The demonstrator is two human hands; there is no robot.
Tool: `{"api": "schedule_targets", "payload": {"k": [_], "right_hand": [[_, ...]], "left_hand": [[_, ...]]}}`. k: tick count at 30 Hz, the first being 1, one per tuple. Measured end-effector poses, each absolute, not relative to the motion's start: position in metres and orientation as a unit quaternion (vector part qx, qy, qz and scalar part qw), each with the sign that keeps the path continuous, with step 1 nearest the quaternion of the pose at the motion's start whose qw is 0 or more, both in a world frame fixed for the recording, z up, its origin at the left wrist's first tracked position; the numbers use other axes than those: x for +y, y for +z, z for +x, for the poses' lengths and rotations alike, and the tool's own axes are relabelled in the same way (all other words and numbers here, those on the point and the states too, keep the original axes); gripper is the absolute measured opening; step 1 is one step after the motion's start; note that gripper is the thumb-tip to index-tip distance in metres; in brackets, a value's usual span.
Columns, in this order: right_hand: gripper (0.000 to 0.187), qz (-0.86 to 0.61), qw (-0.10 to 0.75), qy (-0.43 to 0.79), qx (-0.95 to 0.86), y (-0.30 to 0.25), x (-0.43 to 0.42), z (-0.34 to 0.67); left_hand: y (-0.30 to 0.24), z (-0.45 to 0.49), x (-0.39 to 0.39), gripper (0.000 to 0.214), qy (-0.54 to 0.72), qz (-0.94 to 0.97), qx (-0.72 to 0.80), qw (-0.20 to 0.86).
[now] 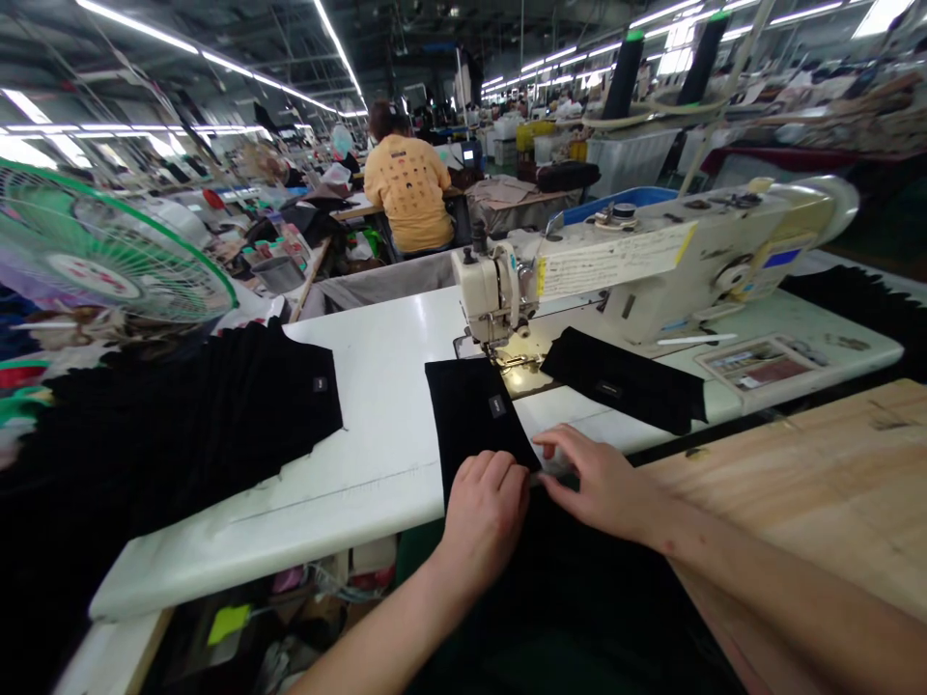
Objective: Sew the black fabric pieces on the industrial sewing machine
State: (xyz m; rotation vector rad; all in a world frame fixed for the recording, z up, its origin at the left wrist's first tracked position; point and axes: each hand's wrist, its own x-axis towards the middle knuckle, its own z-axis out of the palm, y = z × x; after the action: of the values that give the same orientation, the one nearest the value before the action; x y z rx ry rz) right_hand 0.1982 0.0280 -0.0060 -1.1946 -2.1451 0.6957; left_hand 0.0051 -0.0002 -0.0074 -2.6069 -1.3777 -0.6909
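Note:
A black fabric piece with a small dark label lies on the white sewing table, its far edge close to the needle area of the sewing machine. My left hand is closed on the near part of this piece, fingers curled over it. Just to the right, my right hand has its thumb and index finger apart, the thumb tip by the fabric's right edge. Another labelled black piece rests right of the needle. The near end of the held fabric blends into dark cloth below my hands.
A heap of black fabric pieces covers the left of the table. Beyond it stands a green fan. A wooden board adjoins at right. A person in a yellow shirt sits ahead; thread cones stand behind the machine.

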Motion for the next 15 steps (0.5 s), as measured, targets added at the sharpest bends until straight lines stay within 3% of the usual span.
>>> {"api": "schedule_targets", "payload": {"k": [2, 5, 9, 15], "right_hand": [[0.024, -0.365, 0.261, 0.130, -0.884, -0.009, 0.031, 0.203], [0.017, -0.290, 0.223, 0.040, -0.930, -0.011, 0.037, 0.206], [0.020, -0.257, 0.203, 0.013, -0.945, -0.012, 0.040, 0.205], [0.021, -0.262, 0.178, 0.029, -0.948, -0.010, 0.045, 0.203]], "left_hand": [[0.002, 0.005, 0.004, 0.012, -0.202, -0.863, -0.463, 0.021], [0.018, 0.002, 0.019, 0.011, -0.172, -0.856, -0.485, -0.052], [0.024, -0.007, 0.043, 0.037, -0.144, -0.876, -0.459, -0.021], [0.012, -0.014, 0.061, 0.040, -0.091, -0.889, -0.448, 0.006]]}}
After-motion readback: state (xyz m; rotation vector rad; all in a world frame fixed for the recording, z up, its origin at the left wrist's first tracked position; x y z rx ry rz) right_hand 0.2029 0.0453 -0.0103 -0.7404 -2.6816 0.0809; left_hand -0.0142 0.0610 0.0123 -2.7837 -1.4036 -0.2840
